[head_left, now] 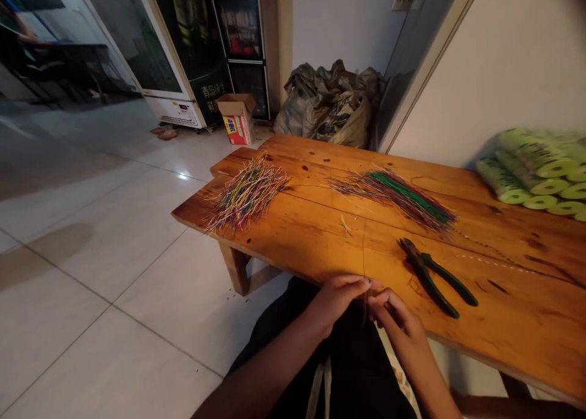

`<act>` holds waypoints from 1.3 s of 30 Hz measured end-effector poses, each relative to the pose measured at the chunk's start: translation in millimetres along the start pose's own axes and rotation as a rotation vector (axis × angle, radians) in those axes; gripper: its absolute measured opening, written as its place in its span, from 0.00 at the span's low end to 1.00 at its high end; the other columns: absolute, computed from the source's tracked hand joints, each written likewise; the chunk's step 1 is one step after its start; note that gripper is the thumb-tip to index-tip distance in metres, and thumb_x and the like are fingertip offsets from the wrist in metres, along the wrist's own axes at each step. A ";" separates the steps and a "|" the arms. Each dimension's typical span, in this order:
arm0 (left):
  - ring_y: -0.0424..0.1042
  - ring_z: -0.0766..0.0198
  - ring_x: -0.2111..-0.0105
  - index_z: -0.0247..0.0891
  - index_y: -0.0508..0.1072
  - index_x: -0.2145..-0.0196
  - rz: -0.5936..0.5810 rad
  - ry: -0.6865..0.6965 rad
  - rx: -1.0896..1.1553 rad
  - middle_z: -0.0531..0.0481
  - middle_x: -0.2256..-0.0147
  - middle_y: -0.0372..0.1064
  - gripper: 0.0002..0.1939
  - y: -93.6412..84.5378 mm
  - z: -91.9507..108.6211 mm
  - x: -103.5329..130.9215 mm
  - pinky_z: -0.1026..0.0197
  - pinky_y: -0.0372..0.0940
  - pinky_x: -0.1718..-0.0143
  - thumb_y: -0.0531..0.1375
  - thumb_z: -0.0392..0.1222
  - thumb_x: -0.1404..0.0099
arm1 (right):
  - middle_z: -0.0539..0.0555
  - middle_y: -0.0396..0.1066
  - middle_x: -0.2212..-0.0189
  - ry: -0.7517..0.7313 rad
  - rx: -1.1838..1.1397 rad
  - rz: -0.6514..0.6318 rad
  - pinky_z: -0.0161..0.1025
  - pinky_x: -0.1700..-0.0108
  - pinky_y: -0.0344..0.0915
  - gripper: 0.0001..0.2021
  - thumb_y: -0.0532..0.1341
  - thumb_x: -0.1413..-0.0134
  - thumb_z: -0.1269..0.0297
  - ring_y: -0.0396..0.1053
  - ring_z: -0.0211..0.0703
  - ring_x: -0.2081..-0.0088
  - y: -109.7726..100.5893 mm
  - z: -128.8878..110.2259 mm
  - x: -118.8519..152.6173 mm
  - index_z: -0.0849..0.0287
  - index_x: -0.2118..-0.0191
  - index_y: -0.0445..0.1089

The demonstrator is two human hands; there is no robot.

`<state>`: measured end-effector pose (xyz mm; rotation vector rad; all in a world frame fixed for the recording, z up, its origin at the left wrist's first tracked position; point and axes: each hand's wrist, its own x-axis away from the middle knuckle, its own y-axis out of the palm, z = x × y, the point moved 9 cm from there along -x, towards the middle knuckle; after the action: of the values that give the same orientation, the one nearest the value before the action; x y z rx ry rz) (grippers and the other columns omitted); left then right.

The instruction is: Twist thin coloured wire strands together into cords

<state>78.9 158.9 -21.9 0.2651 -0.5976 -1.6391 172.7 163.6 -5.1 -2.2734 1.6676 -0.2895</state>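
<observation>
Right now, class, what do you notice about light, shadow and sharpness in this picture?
Head view: small white glare on the tiled floor, a soft-edged shadow farther left; head view: upper-left background dim and blurred; head view: the thin strand shows faintly above the left hand, its lower part hard to make out near the right hand.

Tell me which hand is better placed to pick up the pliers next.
Probably the right hand: the pliers lie on its side and nearer to it than to the left hand. The left also appears to pinch the thin strand, though the right's fingers are close to that too.
</observation>
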 end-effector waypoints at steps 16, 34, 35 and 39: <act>0.70 0.60 0.63 0.34 0.78 0.67 0.064 0.003 -0.027 0.47 0.70 0.75 0.11 -3.4 -9.2 9.1 0.59 0.59 0.55 0.60 0.43 0.42 | 0.40 0.46 0.84 0.564 -1.259 -0.063 0.25 0.84 0.43 0.12 0.64 0.51 0.61 0.39 0.27 0.83 50.8 22.8 35.6 0.60 0.76 0.62; 0.65 0.67 0.71 0.36 0.78 0.70 0.215 0.028 0.015 0.52 0.75 0.70 0.08 -16.1 -4.0 10.7 0.65 0.58 0.63 0.63 0.43 0.45 | 0.41 0.45 0.85 0.416 -0.672 -0.045 0.29 0.84 0.42 0.17 0.54 0.47 0.47 0.39 0.31 0.84 39.2 25.0 45.6 0.57 0.70 0.65; 0.64 0.68 0.72 0.35 0.78 0.71 0.213 0.036 0.024 0.52 0.76 0.69 0.08 -15.5 -2.9 10.5 0.65 0.58 0.64 0.63 0.42 0.45 | 0.42 0.49 0.86 0.370 -0.548 -0.073 0.30 0.84 0.46 0.18 0.53 0.46 0.46 0.44 0.31 0.85 28.5 25.6 40.8 0.56 0.70 0.66; 0.61 0.69 0.74 0.35 0.78 0.73 0.233 0.072 0.057 0.52 0.77 0.67 0.08 -16.7 0.9 9.2 0.66 0.58 0.66 0.63 0.43 0.45 | 0.55 0.72 0.63 -0.010 0.212 0.121 0.41 0.58 0.64 0.15 0.51 0.44 0.51 0.68 0.47 0.60 -68.5 9.0 -12.3 0.54 0.61 0.69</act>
<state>62.7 151.1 -28.3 0.2841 -0.5976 -1.3840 233.1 195.5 11.5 -2.0092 1.6754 -0.4047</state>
